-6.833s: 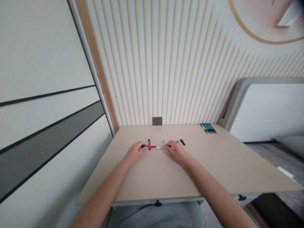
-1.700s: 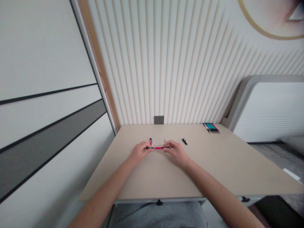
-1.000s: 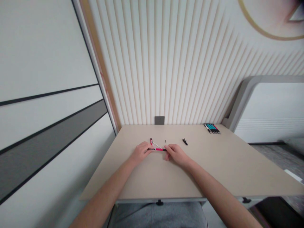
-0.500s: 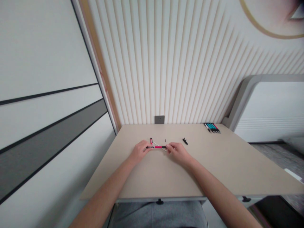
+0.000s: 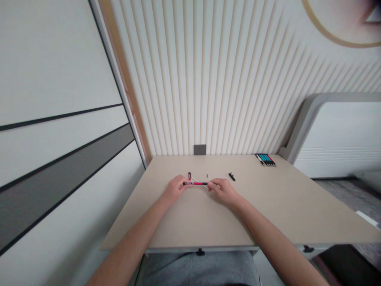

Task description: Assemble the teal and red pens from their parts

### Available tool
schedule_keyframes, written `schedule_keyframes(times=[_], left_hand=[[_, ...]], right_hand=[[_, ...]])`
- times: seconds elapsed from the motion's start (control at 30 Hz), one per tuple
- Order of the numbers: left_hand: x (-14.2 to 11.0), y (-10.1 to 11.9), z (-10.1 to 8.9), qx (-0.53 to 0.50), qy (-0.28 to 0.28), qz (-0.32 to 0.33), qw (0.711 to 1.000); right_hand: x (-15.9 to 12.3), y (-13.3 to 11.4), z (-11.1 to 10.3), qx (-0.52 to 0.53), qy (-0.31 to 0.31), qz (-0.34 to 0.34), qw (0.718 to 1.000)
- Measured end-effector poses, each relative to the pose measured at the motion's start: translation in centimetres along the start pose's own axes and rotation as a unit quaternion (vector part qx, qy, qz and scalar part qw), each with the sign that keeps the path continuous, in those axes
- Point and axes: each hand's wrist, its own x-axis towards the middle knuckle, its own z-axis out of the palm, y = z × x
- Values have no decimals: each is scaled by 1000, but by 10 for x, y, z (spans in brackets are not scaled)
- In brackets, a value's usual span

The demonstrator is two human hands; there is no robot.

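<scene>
Between my two hands a red and black pen barrel (image 5: 198,183) lies level, its long side running left to right. The fingers of my left hand (image 5: 175,187) are closed on its black left end. On its black right end the thumb and fingers of my right hand (image 5: 220,190) are pinched. A thin white refill (image 5: 203,186) shows on the table behind and below the barrel, partly hidden by it. Just beyond my left fingers lies a short red and black pen piece (image 5: 189,176). A tiny dark part (image 5: 207,175) sits past the barrel.
A small black clip-like piece (image 5: 232,176) lies beyond my right hand. Several pens (image 5: 266,160) in teal, red and white rest in a row at the table's back right. The beige table (image 5: 202,222) meets a ribbed wall with a grey socket (image 5: 200,149).
Both hands keep their hold on the pen barrel and have hardly moved. The view has shifted very slightly; the loose parts stay where they were.
</scene>
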Motion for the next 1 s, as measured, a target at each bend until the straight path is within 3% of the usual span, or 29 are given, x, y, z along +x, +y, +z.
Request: schedule_keyframes(times=[0.23, 0.47, 0.67, 0.8, 1.0], left_hand=[[0, -1, -1, 10, -23, 36, 999], [0, -4, 0, 3, -2, -3, 1000], [1, -1, -1, 15, -2, 14, 1000], [1, -1, 0, 10, 3, -6, 1000], [-2, -8, 8, -2, -70, -36, 997]], right_hand=[[-3, 5, 9, 122, -101, 124, 980], [3, 2, 1, 54, 5, 22, 998], [0, 4, 1, 11, -24, 40, 999], [0, 1, 2, 35, -28, 40, 998], [6, 1, -4, 82, 75, 18, 994]])
